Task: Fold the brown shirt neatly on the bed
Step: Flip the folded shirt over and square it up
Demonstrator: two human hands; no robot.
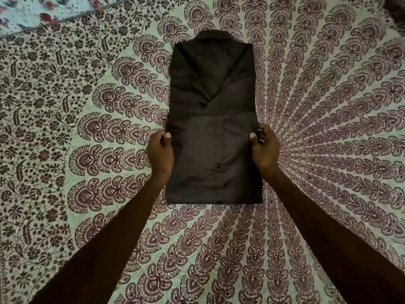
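Observation:
The brown shirt (213,99) lies in the middle of the bed as a long narrow rectangle, collar at the far end, sleeves crossed over its back. Its near part is folded up over itself, button placket showing, with the fold line at the near edge. My left hand (161,151) pinches the left corner of this folded flap, thumb on top. My right hand (264,149) pinches the right corner in the same way. Both hands hold the flap's edge about halfway along the shirt.
The bed is covered by a pale green sheet (87,132) with a dark maroon paisley and floral print. A lighter floral cloth (32,14) lies at the far left corner. A dark object (396,12) shows at the far right corner.

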